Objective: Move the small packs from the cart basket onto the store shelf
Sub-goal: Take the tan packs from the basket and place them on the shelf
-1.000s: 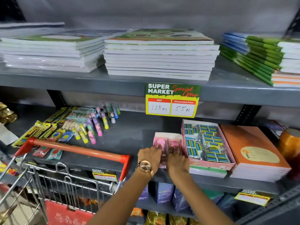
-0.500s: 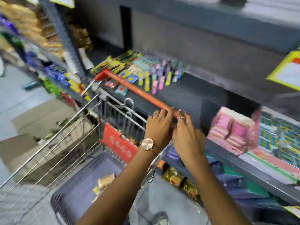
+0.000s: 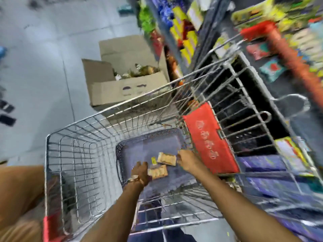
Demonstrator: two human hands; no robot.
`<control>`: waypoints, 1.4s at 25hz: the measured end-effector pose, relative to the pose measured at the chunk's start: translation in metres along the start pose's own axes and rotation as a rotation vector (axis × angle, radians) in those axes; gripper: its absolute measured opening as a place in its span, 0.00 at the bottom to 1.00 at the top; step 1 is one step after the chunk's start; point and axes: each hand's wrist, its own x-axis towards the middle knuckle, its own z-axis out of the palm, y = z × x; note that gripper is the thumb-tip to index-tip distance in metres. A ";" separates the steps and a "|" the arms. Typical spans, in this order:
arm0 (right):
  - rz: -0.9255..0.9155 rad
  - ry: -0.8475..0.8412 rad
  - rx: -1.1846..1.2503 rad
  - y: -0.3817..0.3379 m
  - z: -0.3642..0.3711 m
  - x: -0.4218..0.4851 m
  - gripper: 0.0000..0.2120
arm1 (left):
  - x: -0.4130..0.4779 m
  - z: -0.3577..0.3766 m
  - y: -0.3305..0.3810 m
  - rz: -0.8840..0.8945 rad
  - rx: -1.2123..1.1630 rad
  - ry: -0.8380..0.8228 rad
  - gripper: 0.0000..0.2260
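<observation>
I look down into a wire cart (image 3: 73, 154) that holds a purple basket (image 3: 139, 142). Two small tan packs lie flat on the basket's floor, one (image 3: 166, 158) further in and one (image 3: 158, 172) nearer me, with a tiny yellow piece (image 3: 153, 160) beside them. My left hand (image 3: 140, 172), with a watch on its wrist, is down at the left edge of the nearer pack. My right hand (image 3: 187, 161) reaches to the right edge of the further pack. Motion blur hides both sets of fingers. The dark store shelf (image 3: 286, 84) runs along the right, blurred.
The cart's orange handle (image 3: 295, 63) and red seat flap (image 3: 209, 142) stand between the basket and the shelf. An open cardboard box (image 3: 125, 81) sits on the grey floor beyond the cart. Colourful goods fill the shelves at the top right.
My view has swung from the shelf down into the cart. Both hands have left the pink box on the shelf, crossed the cart handle and dropped into the purple basket.
</observation>
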 end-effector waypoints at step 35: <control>0.311 0.300 1.883 0.010 -0.033 -0.045 0.07 | -0.060 -0.071 0.147 0.123 -1.925 0.340 0.20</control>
